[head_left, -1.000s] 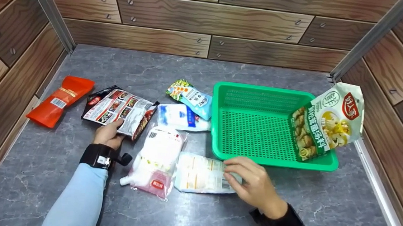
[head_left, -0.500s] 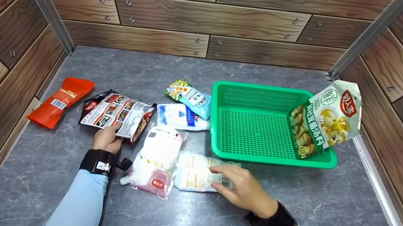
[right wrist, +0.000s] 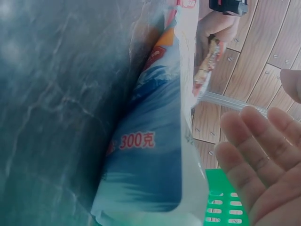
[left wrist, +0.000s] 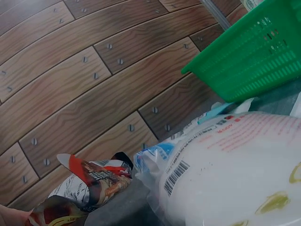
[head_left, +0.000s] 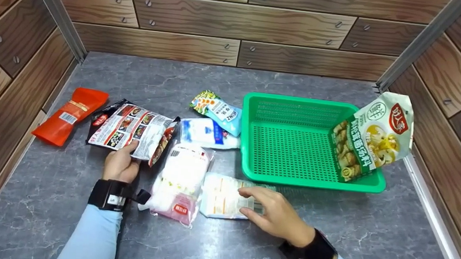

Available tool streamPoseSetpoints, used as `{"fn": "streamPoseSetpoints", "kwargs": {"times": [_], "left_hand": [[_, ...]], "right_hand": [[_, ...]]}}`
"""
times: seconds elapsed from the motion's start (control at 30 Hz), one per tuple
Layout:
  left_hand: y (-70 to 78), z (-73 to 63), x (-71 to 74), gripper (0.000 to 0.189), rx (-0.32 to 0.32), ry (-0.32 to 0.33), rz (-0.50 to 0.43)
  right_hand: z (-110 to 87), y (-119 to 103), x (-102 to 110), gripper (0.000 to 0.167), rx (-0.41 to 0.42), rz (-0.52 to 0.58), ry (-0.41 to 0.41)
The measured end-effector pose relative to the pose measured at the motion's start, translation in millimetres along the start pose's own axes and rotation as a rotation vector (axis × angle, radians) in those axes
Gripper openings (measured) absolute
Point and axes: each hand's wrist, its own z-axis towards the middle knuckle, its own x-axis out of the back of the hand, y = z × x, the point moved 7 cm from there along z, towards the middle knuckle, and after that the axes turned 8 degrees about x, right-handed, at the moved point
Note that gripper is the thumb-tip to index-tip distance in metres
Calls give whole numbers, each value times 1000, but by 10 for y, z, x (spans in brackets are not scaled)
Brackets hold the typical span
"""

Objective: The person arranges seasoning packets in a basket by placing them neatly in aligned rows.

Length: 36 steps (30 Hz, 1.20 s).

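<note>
Black food packet [head_left: 132,128] pinched in left hand [head_left: 122,165], right hand [head_left: 277,213] over orange-striped white packet [head_left: 221,198]

Black packet: left side of grey marbled tabletop [head_left: 370,239], photo-printed silver back up, between red-orange pouch [head_left: 71,117] and white-and-pink pouch [head_left: 181,179]. Left hand grips its near edge, thumb on top; can't tell if any of it rests on the tabletop. Right hand: thumb and fingers well apart, holding nothing, above the right end of the orange-striped packet. Right wrist view has a gap there; that packet's blue side reads 300克.

Farther back: HEINZ pouch [head_left: 225,114] lies partly over blue-and-white packet [head_left: 197,133], both right by the left side of green plastic basket [head_left: 312,183]. In the basket's right end, green-and-white soup seasoning packet [head_left: 372,136] leans tilted, top sticking out past the rim. Wood-plank-patterned panels [head_left: 190,15] stand behind.
</note>
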Motion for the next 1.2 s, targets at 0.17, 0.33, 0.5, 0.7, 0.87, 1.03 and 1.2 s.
{"fn": "streamPoseSetpoints", "kwargs": {"times": [0.17,0.33,0.5,0.7,0.87,1.03,1.2], "left_hand": [[-11,-152,-32,23,-42,-22,-2],[-90,-317,-106,18,-91,-62,81],[-248,-516,-221,27,-131,-123,204],[-421,-701,-323,33,-153,-185,350],[-570,-824,-410,41,-136,-285,449],[-679,-950,-492,44,-109,-401,512],[-773,-1027,-528,46,-66,-488,572]], "right_hand": [[-9,35,-42,43,-45,34,-3],[-46,63,-66,48,-118,77,-3],[-104,100,-105,47,-238,174,-19],[54,-71,-4,44,-317,278,8],[109,-117,30,43,-385,356,7],[109,-94,10,44,-432,406,0],[128,-95,18,46,-446,434,15]]}}
